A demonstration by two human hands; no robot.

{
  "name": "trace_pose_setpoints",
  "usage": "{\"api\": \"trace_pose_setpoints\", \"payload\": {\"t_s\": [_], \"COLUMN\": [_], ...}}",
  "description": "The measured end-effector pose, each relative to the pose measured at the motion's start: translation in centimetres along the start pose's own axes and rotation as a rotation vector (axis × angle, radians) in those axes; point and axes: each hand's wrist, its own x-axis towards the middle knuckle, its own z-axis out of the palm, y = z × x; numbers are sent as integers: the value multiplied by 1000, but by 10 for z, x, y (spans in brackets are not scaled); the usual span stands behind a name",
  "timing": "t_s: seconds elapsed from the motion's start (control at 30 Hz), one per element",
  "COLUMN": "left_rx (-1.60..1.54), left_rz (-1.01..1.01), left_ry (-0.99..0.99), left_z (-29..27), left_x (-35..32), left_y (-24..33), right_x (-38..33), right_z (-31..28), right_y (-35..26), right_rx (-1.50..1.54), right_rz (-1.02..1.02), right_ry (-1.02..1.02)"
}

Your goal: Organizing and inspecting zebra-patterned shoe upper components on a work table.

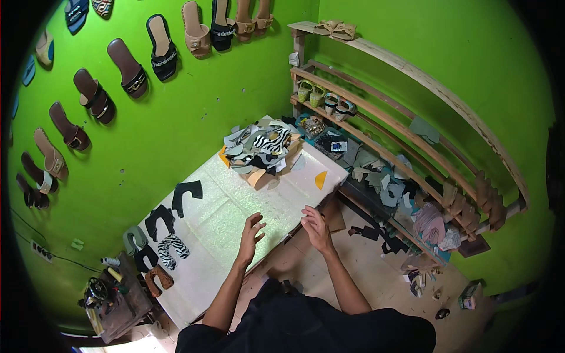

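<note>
**Empty hands over a shoemaker's cutting table**

The long white worktable (235,206) is the landmark here. Both of the person's hands hover above its near edge and hold nothing. The left hand (251,236) is over the table's surface with its fingers loosely spread and slightly curled. The right hand (315,226) is just beside it, at the table's edge, fingers also open and relaxed. The two hands are near each other but apart.

At the far end of the table lies a heap of cut upper pieces (259,150), grey, black and zebra-striped, piled on tan card; they are too jumbled to count. A single yellow half-round scrap (321,179) lies near the table's far right corner.

Along the table's left edge sits a row of six cut shapes, well apart from the hands: a black piece (186,196) farthest away, another black piece (159,221), a grey one (134,237), a zebra-striped one (173,250), a further black one (145,257) and a brown one (159,278) nearest.

Past the table's near left corner stands a small sewing machine (101,292).

On the green wall left of the table hang about sixteen sandals (129,67), some cut off by the rim. Right of the table, a wooden rack (400,135) carries four small shoes on one shelf and one tan pair on top.
</note>
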Motion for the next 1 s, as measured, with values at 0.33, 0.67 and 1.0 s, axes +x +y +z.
{"api": "trace_pose_setpoints", "payload": {"t_s": [0.33,0.67,1.0], "left_rx": [-65,-90,-129], "left_rz": [29,38,-25], "left_ry": [0,9,114], "left_z": [35,29,18], "left_x": [86,188,274], "left_y": [1,19,24], "right_x": [83,187,294], "right_z": [-37,-39,-33], "right_y": [13,-4,27], "right_rx": [-100,-226,-266], "right_rz": [-35,34,32], "right_ry": [-9,-60,-112]}}
